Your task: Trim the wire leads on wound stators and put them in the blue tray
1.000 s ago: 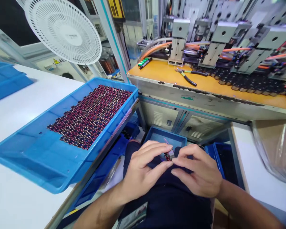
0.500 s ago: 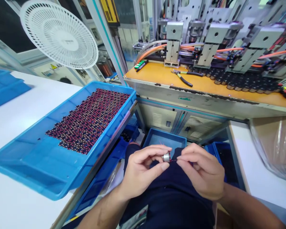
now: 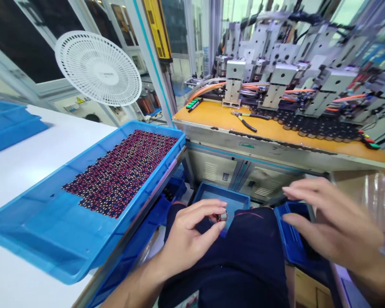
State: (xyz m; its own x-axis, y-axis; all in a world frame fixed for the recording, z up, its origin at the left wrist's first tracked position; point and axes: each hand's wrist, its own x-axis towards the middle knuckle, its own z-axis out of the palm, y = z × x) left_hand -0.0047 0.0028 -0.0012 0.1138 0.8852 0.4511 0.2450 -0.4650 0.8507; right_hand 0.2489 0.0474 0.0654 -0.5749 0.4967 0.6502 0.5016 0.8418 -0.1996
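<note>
Between the thumb and fingers of my left hand (image 3: 192, 233) is a small round metal part with red wire (image 3: 223, 217), perhaps a wound coil core. A thin red wire (image 3: 248, 213) trails from its side to the right, over my dark-clothed lap. My right hand (image 3: 330, 222) is away to the right, above a dark blue bin (image 3: 287, 239). Its thumb and fingers are spread with nothing between them, and motion blurs it a little. To the left, a blue tray (image 3: 51, 235) holds many small dark parts with red and pale tips (image 3: 125, 171), packed close together.
Ahead stands a machine with an orange worktop (image 3: 208, 113). On it lie pliers (image 3: 245, 121), markers (image 3: 194, 104) and rows of dark cylinders (image 3: 321, 126). A white fan (image 3: 99, 70) is at the left back. Another blue tray (image 3: 244, 199) sits low beyond my knees.
My right hand has let go of the red wire and moved right, opening. My left hand still holds the part, now turned. The view has tilted up slightly.
</note>
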